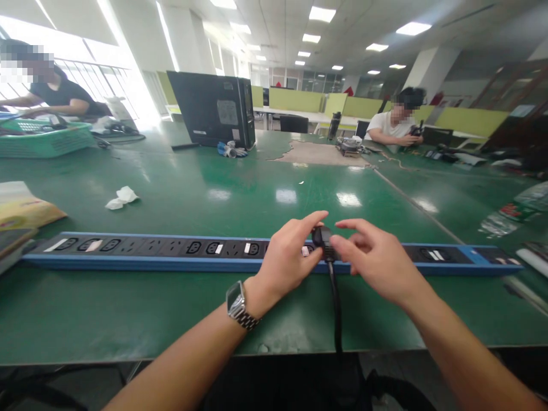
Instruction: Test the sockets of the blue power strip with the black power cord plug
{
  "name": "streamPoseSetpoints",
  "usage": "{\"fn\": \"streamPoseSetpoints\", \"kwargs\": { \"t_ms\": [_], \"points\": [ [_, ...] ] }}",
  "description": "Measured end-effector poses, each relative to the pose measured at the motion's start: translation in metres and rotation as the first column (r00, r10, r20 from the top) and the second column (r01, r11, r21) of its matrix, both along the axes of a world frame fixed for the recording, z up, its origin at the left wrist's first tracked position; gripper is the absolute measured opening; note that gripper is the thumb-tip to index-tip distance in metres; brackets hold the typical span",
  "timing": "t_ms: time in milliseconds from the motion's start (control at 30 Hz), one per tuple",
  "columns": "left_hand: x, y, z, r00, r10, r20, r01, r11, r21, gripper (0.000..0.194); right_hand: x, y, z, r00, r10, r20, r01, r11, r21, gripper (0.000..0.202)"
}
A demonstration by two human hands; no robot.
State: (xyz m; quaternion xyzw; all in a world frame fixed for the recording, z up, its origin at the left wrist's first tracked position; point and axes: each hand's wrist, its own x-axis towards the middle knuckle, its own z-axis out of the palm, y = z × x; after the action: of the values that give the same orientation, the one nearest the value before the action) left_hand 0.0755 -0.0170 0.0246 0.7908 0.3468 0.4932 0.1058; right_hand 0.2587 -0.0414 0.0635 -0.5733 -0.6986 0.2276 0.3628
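Left hand (285, 251): low centre of the frame, partly open, thumb and fingers bent around the left side of the plug with a clear gap between them; whether the skin presses on it cannot be told.
Right hand (381, 260): right of centre, half curled, its foremost digits at the plug's right side, seemingly touching; a firm grip cannot be made out. Coming from both sides probably keeps the plug steady and straight.
Black plug (327, 242): between the hands, over the strip's face; how far it is seated is hidden.
Cord (336, 302): runs from the plug down to the table's near edge, so it likely hangs clear of both palms.
Blue power strip (154, 264): lies lengthwise across mid-frame, sockets up, which leaves its outlets reachable from above; white labels sit beside some of them.
Watch (237, 299): on the left wrist, below the strip.
Green table (171, 314): bears all this; its broad surface gives the long strip full support.
Crumpled tissue (123, 198): left, beyond the strip.
Plastic bottle (520, 208): on its side, right edge.
Computer tower (209, 108): upright, upper left of centre, gloves (232, 149) at its foot.
Green basket (55, 142): upper left, near a seated person (64, 94).
Second person (391, 125): upper right, both hands on a dark object.
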Motion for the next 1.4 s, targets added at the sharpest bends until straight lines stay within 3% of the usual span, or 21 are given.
{"fn": "streamPoseSetpoints", "kwargs": {
  "t_ms": [100, 200, 267, 367, 467, 667, 767, 867, 967, 1067, 1200, 1400],
  "points": [
    [0.015, 0.003, 0.005, 0.999, -0.047, 0.016, 0.047, 0.997, -0.058, 0.065, -0.001, 0.001, 0.018, 0.969, 0.040, 0.245, -0.023, 0.997, -0.070, 0.035],
    [0.008, 0.006, -0.005, 1.000, -0.020, -0.015, 0.018, 0.992, -0.127, 0.066, 0.012, 0.011, 0.010, 0.922, -0.008, 0.387, 0.061, 0.991, -0.123, 0.033],
    [-0.008, 0.007, -0.015, 0.993, 0.049, -0.105, -0.061, 0.992, -0.112, 0.056, 0.024, 0.017, 0.000, 0.891, -0.050, 0.452, 0.117, 0.985, -0.123, 0.036],
    [-0.037, 0.010, -0.028, 0.937, 0.193, -0.292, -0.223, 0.972, -0.072, 0.035, 0.037, 0.024, -0.009, 0.861, -0.082, 0.503, 0.155, 0.982, -0.105, 0.037],
    [-0.057, 0.012, -0.034, 0.879, 0.280, -0.386, -0.321, 0.946, -0.045, 0.024, 0.039, 0.027, -0.013, 0.827, -0.077, 0.557, 0.158, 0.983, -0.098, 0.035],
    [-0.059, 0.009, -0.037, 0.833, 0.304, -0.463, -0.352, 0.936, -0.017, 0.019, 0.027, 0.028, -0.031, 0.755, -0.108, 0.647, 0.136, 0.991, 0.007, 0.024],
    [-0.056, 0.009, -0.037, 0.812, 0.318, -0.489, -0.372, 0.928, -0.014, 0.021, 0.032, 0.021, -0.019, 0.835, -0.176, 0.522, 0.165, 0.984, 0.068, 0.027],
    [-0.055, 0.010, -0.038, 0.805, 0.313, -0.504, -0.369, 0.930, -0.011, 0.022, 0.054, 0.012, 0.007, 0.877, -0.350, 0.330, 0.312, 0.936, 0.163, 0.035],
    [-0.056, 0.010, -0.039, 0.806, 0.316, -0.501, -0.364, 0.931, 0.001, 0.023, 0.092, 0.009, 0.019, 0.821, -0.401, 0.406, 0.391, 0.914, 0.111, 0.038],
    [-0.057, 0.010, -0.039, 0.809, 0.319, -0.494, -0.364, 0.932, 0.006, 0.023, 0.133, 0.010, 0.003, 0.738, -0.342, 0.582, 0.395, 0.918, 0.039, 0.034],
    [-0.056, 0.009, -0.038, 0.809, 0.323, -0.492, -0.365, 0.931, 0.012, 0.023, 0.174, 0.015, -0.027, 0.632, -0.361, 0.686, 0.464, 0.885, 0.038, 0.032],
    [-0.056, 0.010, -0.040, 0.809, 0.331, -0.486, -0.368, 0.930, 0.019, 0.023, 0.194, 0.025, -0.029, 0.603, -0.225, 0.765, 0.401, 0.915, -0.047, 0.030]
  ]
}}
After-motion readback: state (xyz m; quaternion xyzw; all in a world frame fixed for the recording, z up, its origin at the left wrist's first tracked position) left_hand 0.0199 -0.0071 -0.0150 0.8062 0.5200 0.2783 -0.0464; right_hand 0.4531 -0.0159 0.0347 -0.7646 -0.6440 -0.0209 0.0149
